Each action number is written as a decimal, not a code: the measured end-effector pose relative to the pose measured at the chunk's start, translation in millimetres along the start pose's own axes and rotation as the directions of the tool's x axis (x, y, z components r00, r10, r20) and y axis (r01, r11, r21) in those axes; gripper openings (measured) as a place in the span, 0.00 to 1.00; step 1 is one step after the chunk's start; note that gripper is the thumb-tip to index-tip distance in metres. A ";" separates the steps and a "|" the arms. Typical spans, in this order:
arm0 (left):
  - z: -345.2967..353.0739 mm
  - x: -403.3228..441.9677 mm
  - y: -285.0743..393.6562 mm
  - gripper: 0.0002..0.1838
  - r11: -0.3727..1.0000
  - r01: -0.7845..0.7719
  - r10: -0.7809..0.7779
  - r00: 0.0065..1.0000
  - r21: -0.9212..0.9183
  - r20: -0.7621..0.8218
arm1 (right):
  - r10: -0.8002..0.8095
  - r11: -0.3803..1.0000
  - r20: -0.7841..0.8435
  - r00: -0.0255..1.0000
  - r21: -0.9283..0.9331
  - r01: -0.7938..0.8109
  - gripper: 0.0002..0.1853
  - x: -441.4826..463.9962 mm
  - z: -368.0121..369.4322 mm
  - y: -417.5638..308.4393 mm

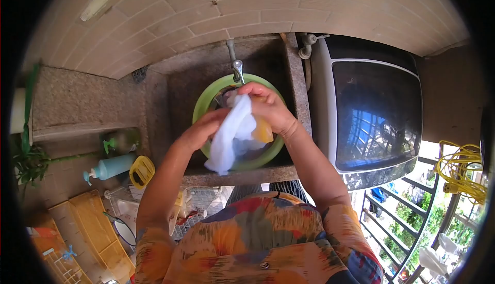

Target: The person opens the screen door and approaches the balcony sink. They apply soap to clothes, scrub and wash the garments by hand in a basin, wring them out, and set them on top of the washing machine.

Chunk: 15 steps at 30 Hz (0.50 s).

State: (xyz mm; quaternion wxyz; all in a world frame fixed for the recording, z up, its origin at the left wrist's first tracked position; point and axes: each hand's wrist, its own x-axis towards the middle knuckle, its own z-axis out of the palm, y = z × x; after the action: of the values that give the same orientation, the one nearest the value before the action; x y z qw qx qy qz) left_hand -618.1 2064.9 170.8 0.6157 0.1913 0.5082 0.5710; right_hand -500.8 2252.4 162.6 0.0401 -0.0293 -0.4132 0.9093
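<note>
A white cloth [230, 135] hangs bunched between my two hands, over a light green basin [202, 103] set in a stone sink. My left hand [206, 126] is closed on the cloth's left side, its fingertips hidden behind the fabric. My right hand [269, 109] is closed on the upper part of the cloth, just below the faucet [237, 67]. Beside the cloth, under my right hand, a yellow-orange piece [263, 131] shows; I cannot make out what it is. Darker, wet-looking fabric lies partly hidden in the basin.
A top-loading washing machine [379, 114] stands to the right of the sink [178, 95]. To the left are a blue pump bottle [112, 167] and a yellow-rimmed brush-like item [142, 172]. A coiled yellow cord [461, 170] hangs by the railing. A tiled wall [232, 5] rises behind.
</note>
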 end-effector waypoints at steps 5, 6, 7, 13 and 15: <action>-27.9 2.9 -84.4 0.25 0.929 -0.086 -0.013 0.964 -0.359 -0.265 | -0.196 0.763 0.288 0.937 -0.556 0.331 0.11 -3.0 36.8 16.3; -35.2 6.8 -104.2 0.23 0.895 -0.115 0.010 0.971 -0.431 -0.239 | -0.176 0.754 0.311 0.934 -0.568 0.331 0.10 -6.5 44.9 23.0; -31.1 13.4 -110.9 0.23 0.860 -0.139 0.027 0.974 -0.492 -0.227 | -0.153 0.746 0.333 0.931 -0.579 0.330 0.10 -10.3 52.8 30.3; 11.7 32.3 -105.3 0.20 0.715 -0.240 0.086 0.962 -0.656 -0.258 | -0.111 0.484 0.463 0.879 -0.747 0.455 0.10 -22.0 79.0 64.8; 26.3 35.4 -101.4 0.19 0.698 -0.305 0.141 0.946 -0.648 -0.294 | -0.093 0.337 0.509 0.856 -0.792 0.508 0.09 -21.7 85.4 65.3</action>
State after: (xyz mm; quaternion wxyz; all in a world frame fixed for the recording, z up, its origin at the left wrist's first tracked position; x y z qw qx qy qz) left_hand -550.3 2077.9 84.4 0.5076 -0.0540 0.2994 0.8061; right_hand -489.8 2143.5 169.9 0.1088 0.2067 -0.8361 0.4963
